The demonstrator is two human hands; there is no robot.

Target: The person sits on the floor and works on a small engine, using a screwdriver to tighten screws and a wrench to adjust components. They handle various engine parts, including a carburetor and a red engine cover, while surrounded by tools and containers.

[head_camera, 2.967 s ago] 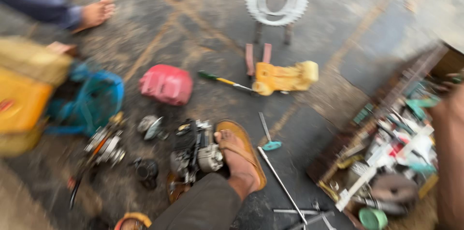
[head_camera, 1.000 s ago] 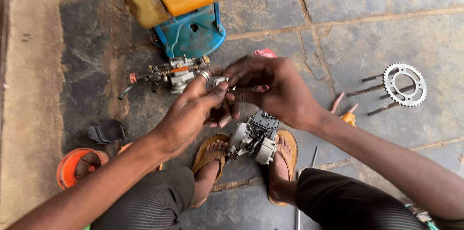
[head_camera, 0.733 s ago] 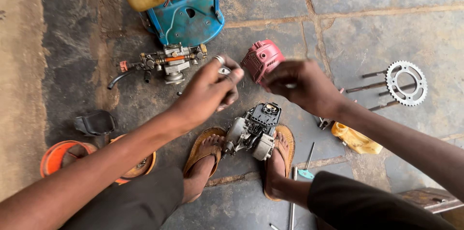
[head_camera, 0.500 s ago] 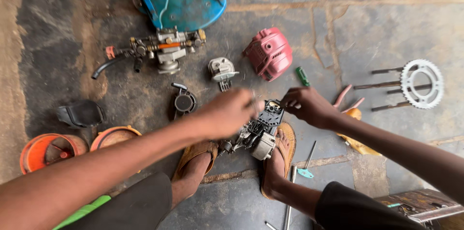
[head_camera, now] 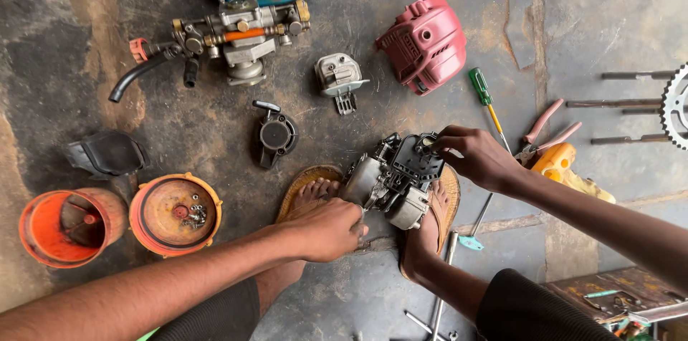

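Bare floor lay open between the small engine (head_camera: 393, 182) and black round cap (head_camera: 275, 135); rightward passage was blocked by screwdriver (head_camera: 486, 101) and pliers (head_camera: 546, 128).

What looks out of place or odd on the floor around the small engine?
The engine does not sit on a bench: it rests between the person's sandalled feet, with the left hand and right hand on it. Removed parts lie scattered on the floor, such as the red cover. Small screws sit loose in an orange cap.
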